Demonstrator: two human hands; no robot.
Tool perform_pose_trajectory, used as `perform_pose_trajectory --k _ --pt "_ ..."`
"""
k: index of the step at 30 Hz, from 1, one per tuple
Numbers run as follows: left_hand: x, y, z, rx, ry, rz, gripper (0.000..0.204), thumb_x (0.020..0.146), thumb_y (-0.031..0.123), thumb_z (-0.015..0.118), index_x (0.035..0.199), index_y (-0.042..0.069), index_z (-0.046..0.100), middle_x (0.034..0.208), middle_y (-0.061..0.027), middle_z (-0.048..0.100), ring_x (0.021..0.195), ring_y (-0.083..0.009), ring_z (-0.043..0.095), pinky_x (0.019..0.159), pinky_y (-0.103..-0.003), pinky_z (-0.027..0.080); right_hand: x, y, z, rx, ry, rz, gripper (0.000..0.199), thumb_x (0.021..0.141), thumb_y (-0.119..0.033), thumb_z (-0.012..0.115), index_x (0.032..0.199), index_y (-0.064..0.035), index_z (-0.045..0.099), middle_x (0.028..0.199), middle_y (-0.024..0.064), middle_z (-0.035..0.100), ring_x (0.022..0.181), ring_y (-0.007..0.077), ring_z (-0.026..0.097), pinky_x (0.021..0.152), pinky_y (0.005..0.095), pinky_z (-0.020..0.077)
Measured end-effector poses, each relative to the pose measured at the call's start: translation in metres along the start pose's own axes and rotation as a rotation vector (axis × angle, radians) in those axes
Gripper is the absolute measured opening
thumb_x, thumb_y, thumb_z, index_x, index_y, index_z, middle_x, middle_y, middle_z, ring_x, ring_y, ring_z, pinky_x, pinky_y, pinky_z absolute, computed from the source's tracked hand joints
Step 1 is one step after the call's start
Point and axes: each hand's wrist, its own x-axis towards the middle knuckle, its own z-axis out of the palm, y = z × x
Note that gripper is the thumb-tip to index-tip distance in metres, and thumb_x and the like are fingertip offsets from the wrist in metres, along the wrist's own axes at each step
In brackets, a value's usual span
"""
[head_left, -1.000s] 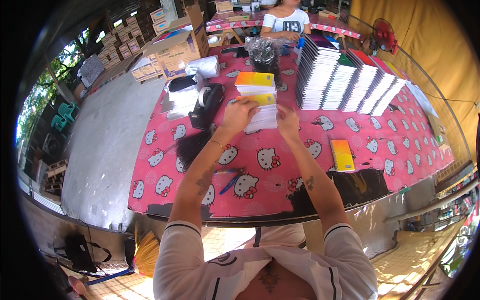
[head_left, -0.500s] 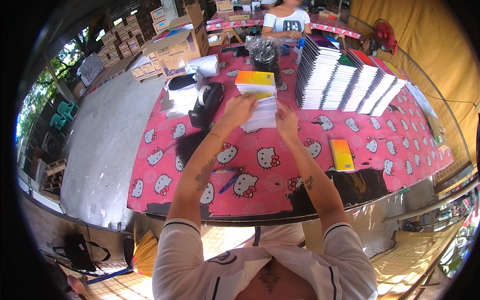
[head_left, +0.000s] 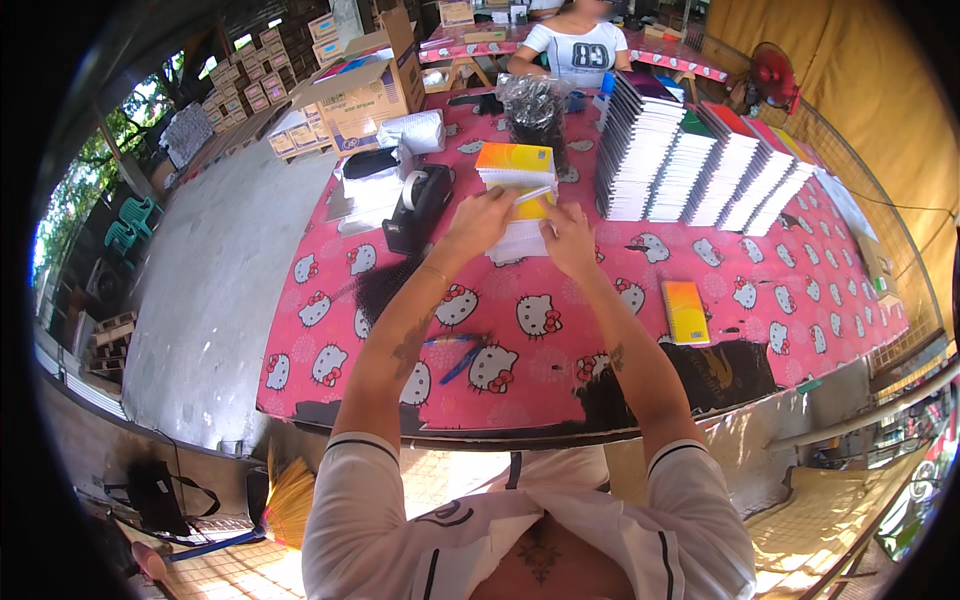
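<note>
Small yellow notebook (head_left: pixel 534 210) lies between the 2 bare hands, directly ahead of the person, on top of a white-edged pile (head_left: pixel 521 244) whose near side shows just below the fingers. A narrow white strip (head_left: pixel 535 194) slants across the notebook from the left hand's fingertips. The left hand (head_left: pixel 482 220) is bent over the notebook's left side, fingers curled and touching it; whether they pinch it or only press, I cannot tell. The right hand (head_left: pixel 571 242) sits at the opposite side with its index finger reaching to the notebook's right edge, the other fingers folded; its grip cannot be told either.

Just beyond the hands stands a stack with an orange-yellow cover (head_left: pixel 513 157), and farther out a clear plastic bag (head_left: pixel 535 115) with dark contents. Left of the left hand is a black tape dispenser (head_left: pixel 416 212). Nearer the person than that hand, blue-handled pliers (head_left: pixel 463 362) lie beside the forearm. To the right of the right hand and closer to the person, 1 orange-yellow spiral notebook (head_left: pixel 685 311) lies flat on the pink desk (head_left: pixel 590 300); beyond that same hand rise tall notebook stacks (head_left: pixel 690 170).
</note>
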Motion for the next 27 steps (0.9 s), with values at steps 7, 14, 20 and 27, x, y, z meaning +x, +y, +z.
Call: perform_pose_trajectory --k 7,14,20,27 --pt "-0.034 0.073 -0.068 -0.012 0.187 0.099 0.049 0.083 0.004 0.062 0.132 0.004 0.059 0.082 -0.0092 0.062 0.075 -0.0274 0.059 0.067 -0.04 0.048 -0.032 -0.017 -0.089 0.75 0.008 0.107 0.069 0.087 -0.02 0.076 0.148 -0.01 0.045 0.136 0.01 0.054 0.128 0.0255 0.053 0.109 0.041 0.0396" --pt "-0.144 0.155 -0.018 -0.189 0.062 -0.005 0.044 0.089 0.015 0.07 0.132 0.014 0.06 0.124 -0.0191 0.05 0.111 -0.0362 0.055 0.087 -0.043 0.05 -0.18 0.005 -0.091 0.806 -0.416 0.385 0.056 0.09 -0.01 0.074 0.139 -0.0059 0.046 0.118 0.0085 0.057 0.103 0.0131 0.058 0.085 0.0279 0.0502" --pt "-0.171 0.169 -0.003 -0.696 0.058 -0.442 0.045 0.092 0.005 0.064 0.135 0.01 0.056 0.135 -0.0264 0.042 0.12 -0.0437 0.051 0.096 -0.044 0.048 -0.178 -0.031 -0.08 1.031 -0.331 0.455 0.037 0.092 -0.007 0.068 0.123 -0.0059 0.047 0.107 0.0044 0.057 0.084 0.0081 0.056 0.071 0.0238 0.0497" --pt "-0.168 0.098 -0.039 -0.184 0.136 -0.327 0.038 0.088 0.006 0.067 0.126 0.004 0.061 0.112 -0.0178 0.059 0.106 -0.037 0.057 0.091 -0.043 0.05 -0.194 0.0 -0.103 0.876 -0.22 0.348 0.021 0.094 -0.008 0.069 0.11 -0.0012 0.058 0.097 0.005 0.064 0.084 0.0081 0.058 0.07 0.025 0.0524"
